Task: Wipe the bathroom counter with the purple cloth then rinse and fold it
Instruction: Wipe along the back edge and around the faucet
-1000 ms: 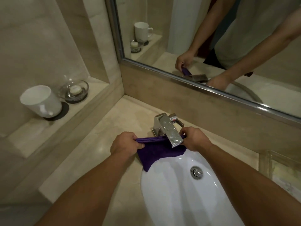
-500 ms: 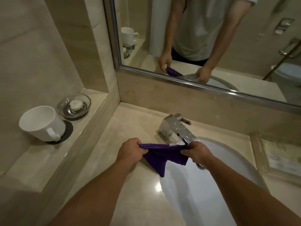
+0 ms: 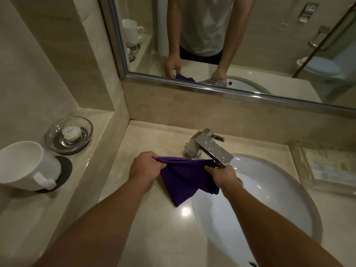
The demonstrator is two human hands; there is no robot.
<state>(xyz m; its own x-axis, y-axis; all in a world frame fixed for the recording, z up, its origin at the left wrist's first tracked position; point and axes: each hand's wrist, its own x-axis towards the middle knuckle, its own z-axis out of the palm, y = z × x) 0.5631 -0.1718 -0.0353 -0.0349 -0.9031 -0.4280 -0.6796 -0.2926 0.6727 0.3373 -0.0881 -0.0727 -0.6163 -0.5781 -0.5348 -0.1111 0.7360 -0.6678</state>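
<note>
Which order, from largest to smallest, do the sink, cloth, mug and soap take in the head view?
1. sink
2. mug and cloth: they look alike, and the frame edge cuts the mug, so I do not rank them.
3. soap

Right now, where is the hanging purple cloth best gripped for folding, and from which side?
The purple cloth hangs slack to a point below its bunched top edge, so probably grip that edge's two ends from above, as the left hand and right hand do.
</note>
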